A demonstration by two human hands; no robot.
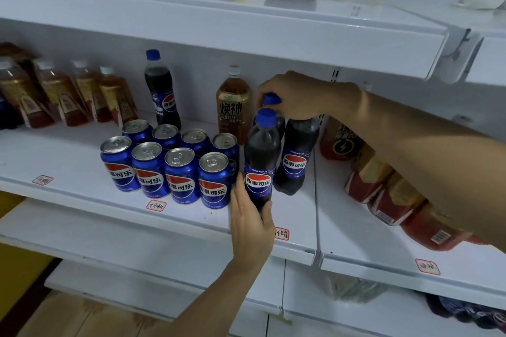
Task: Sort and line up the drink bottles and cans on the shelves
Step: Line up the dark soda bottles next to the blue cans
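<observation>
Head view, middle shelf [82, 194], stock listed near to far.

Left hand [250, 223]: at the shelf's front lip, fingers curled round the base of the front cola bottle [261, 161], thumb on its left side. Bottle upright, blue cap on, label facing out.

Cans [167, 161]: eight blue cola cans, just left of the left fingers, two rows of four, labels forward. The nearest can touches or almost touches the held bottle. Judged done: block is tight and square.

Second cola bottle [294, 156]: just right of the front bottle and a little behind it, upright, below the right hand.

Right hand [294, 96]: reaches in from the right, fingers curled down over a blue cap [271, 98]. The bottle under that cap is mostly hidden behind the front bottle; which bottle the cap belongs to cannot be told for certain.

Tea bottle [234, 107]: amber, upright, just left of the right fingers, behind the cans. Judged out of place among the colas.

Stray cola bottle [161, 93]: upright at the back, well left of both hands, apart from its group. Judged still to be brought over.

Amber bottles [68, 93]: far left, a leaning row, not lined up.

Red-labelled bottles [394, 194]: right bay, under the right forearm, leaning in a rough row.

Progress, as a judgement: cans finished; cola bottles being formed into a line now; stray cola, tea bottle and both leaning rows remain.
</observation>
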